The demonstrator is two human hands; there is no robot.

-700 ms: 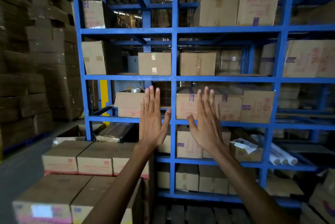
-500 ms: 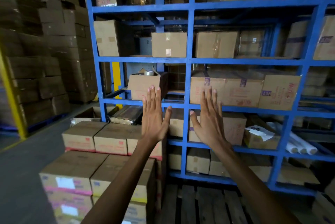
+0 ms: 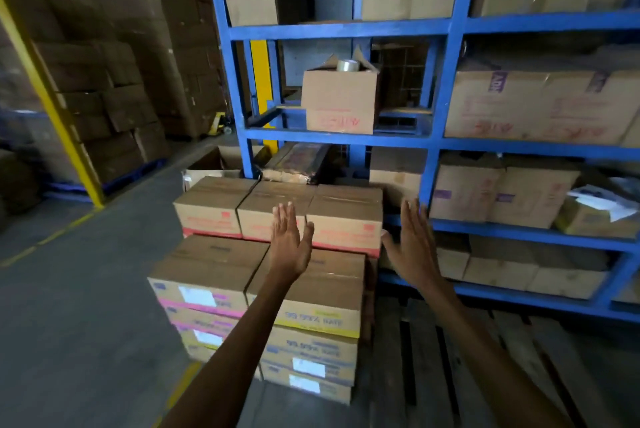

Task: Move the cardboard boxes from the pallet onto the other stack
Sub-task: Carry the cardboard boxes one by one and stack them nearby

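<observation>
View: the camera has tilted down and moved closer than half a second ago. The blue rack [image 3: 446, 81] now fills only the upper part, and the stacked boxes sit in the centre.
Left hand [image 3: 289, 240]: it has dropped from in front of the shelves and is now over the far row of boxes [image 3: 273, 200], near the seam between the middle and right cartons. Whether it touches them is unclear.
Right hand [image 3: 414, 244]: it has lowered the same way and is just beside the right edge of that row, in front of a rack upright.
Grip: as before, both hands are flat with fingers straight and apart, holding nothing.
Task boxes: the far row stands behind and above the near stack [image 3: 311, 289], whose labels face the camera. None is lifted.
Pallet [image 3: 450, 358]: its wooden slats now show at lower right, bare where visible. Whether they run under the stack is unclear.
Meaning: the hands appear to be lining up either side of the right-hand far carton, so a lift looks close. No box has been moved yet.
</observation>
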